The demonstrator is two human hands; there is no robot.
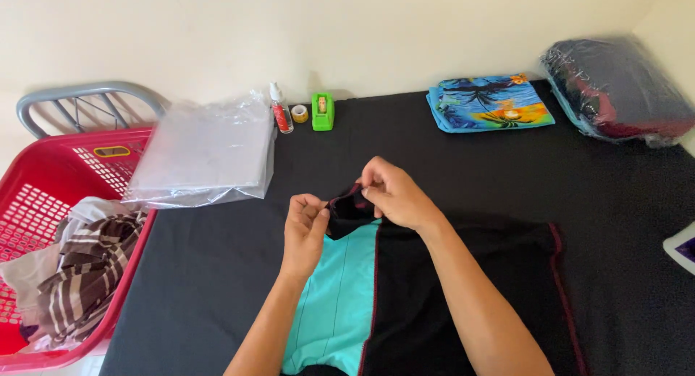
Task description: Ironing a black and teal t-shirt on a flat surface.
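Hands, two: left hand (304,227) and right hand (394,195), each grip pinching one black-and-teal garment (405,296)

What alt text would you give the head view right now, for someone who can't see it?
Both hands, left hand and right hand, pinch the top edge of a black and teal garment lying on a dark table. A red basket of clothes stands at left, beside clear plastic bags.
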